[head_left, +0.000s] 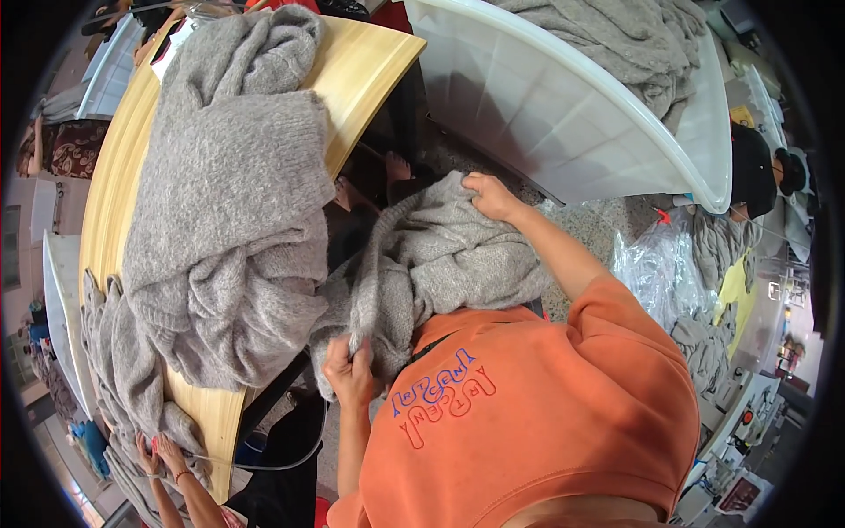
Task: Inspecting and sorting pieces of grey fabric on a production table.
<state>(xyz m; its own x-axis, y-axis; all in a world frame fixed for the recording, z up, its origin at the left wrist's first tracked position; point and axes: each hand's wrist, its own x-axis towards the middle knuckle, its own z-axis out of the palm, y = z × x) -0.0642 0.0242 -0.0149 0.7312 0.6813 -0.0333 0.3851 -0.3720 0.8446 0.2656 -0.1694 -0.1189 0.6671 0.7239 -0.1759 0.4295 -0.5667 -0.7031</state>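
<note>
The seated person's left hand (349,373) and right hand (493,197), well apart, both have a closed grip on a bunched, fuzzy grey knitted garment (471,260).

I am working in a garment workshop: grey knits (233,167) are lying on a wooden table (380,55) at 10 o'clock and in a plastic bin (546,123) at 1 o'clock; a co-worker's hands (173,458) are handling knitwear (119,352) at 8 o'clock.

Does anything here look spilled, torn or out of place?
Nothing plainly stands out: I see no spill or tear. The grey pile on the wooden table is rumpled, but so is the grey knit in the left hand and right hand.
</note>
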